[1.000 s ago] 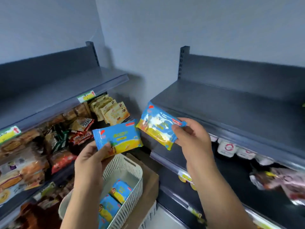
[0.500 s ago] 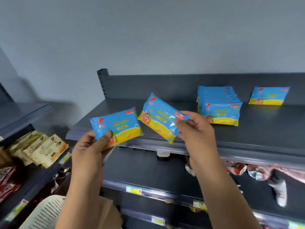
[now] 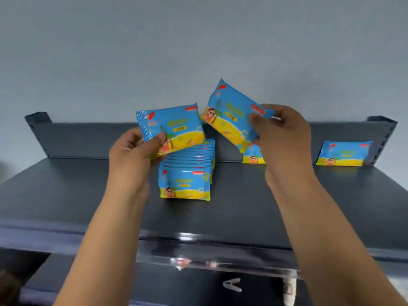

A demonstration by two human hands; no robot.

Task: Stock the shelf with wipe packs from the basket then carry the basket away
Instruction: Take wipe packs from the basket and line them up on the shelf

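Observation:
My left hand [image 3: 130, 155] grips a blue and yellow wipe pack [image 3: 174, 127] by its lower left corner. My right hand [image 3: 280, 138] grips a second wipe pack [image 3: 229, 115], tilted, by its right end. Both packs hang above the dark grey top shelf [image 3: 66, 195]. Just below and behind the left pack stands a row of several upright wipe packs [image 3: 187, 180]. Another pack [image 3: 252, 156] leans on the shelf's back wall, partly hidden by my right hand. A further pack [image 3: 344, 153] leans at the far right. The basket is out of view.
The shelf's back panel [image 3: 88, 140] and grey wall [image 3: 198, 51] rise behind. A shiny price rail [image 3: 209, 259] runs along the shelf's front edge. A lower shelf [image 3: 198, 288] with white items [image 3: 289, 290] shows beneath.
The view has swung right and up, from the basket to the top shelf. Both hands have carried their packs up over the row of packs. The basket has dropped out of sight.

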